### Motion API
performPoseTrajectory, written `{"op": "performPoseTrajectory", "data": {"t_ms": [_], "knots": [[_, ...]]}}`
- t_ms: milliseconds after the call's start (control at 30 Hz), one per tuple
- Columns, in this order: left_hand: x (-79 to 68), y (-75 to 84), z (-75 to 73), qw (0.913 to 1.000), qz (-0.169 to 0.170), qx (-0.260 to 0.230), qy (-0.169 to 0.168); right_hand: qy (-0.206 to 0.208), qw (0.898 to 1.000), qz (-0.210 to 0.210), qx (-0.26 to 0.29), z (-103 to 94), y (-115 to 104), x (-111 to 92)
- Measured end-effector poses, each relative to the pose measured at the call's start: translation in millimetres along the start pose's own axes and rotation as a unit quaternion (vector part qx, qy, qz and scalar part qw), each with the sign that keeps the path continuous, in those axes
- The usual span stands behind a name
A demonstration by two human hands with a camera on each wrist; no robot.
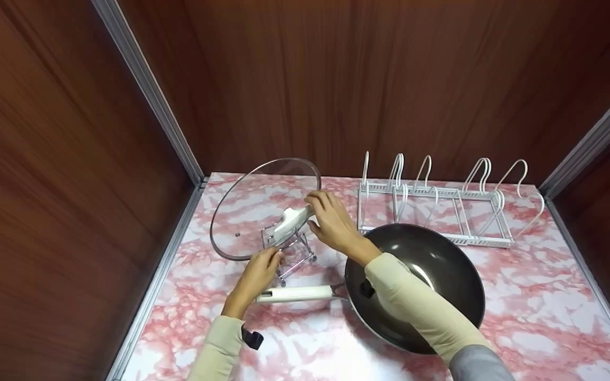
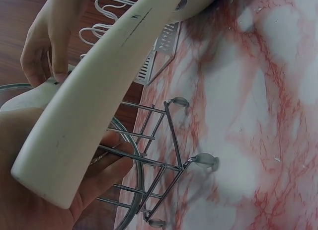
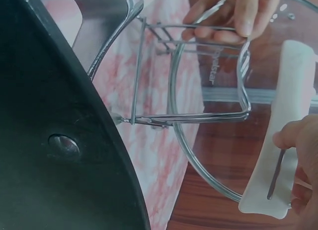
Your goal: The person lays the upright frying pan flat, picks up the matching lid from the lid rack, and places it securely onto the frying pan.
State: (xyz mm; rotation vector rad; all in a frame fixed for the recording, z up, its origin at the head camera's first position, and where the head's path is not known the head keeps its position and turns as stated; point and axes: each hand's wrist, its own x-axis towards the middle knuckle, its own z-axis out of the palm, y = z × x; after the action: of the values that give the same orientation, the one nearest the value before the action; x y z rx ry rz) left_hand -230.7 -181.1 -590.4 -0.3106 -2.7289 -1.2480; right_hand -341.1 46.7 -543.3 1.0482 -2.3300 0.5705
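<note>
A clear glass lid (image 1: 247,211) with a steel rim and a white handle (image 3: 278,125) stands tilted at the left of the table. My right hand (image 1: 331,219) grips the upper end of that handle, thumb on its face and fingers curled behind. With fingers and thumb, my left hand (image 1: 257,275) pinches the top wire of a small chrome wire rack (image 3: 191,118). The rack stands on the table against the lid, its feet showing in the left wrist view. Close by the left wrist lies the white handle of the wok (image 1: 299,293).
The dark wok (image 1: 442,254) sits under my right forearm. Behind it stands a white wire rack (image 1: 442,236) with several upright loops. Wood-grain panels (image 1: 284,90) wall in the back and sides of the red-and-white marbled table (image 1: 188,317).
</note>
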Motion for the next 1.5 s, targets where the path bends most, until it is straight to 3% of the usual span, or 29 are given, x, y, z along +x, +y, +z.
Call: {"op": "performPoseTrajectory", "data": {"t_ms": [533,1033,1200,1500], "knots": [[0.2,-0.3,0.1,1.0000,0.000,-0.002,-0.006,-0.021,0.997,0.003,-0.076,15.9,-7,5],[0.3,-1.9,0.9,0.9999,0.010,0.005,0.001,0.035,0.983,-0.024,-0.178,34.2,-7,8],[0.6,-2.0,0.3,0.9998,0.018,0.011,0.006,0.030,0.979,-0.013,-0.200,35.3,-10,11],[0.8,-0.2,-0.7,0.9999,0.000,-0.011,-0.006,0.017,0.976,0.012,-0.217,35.0,-19,16]]}}
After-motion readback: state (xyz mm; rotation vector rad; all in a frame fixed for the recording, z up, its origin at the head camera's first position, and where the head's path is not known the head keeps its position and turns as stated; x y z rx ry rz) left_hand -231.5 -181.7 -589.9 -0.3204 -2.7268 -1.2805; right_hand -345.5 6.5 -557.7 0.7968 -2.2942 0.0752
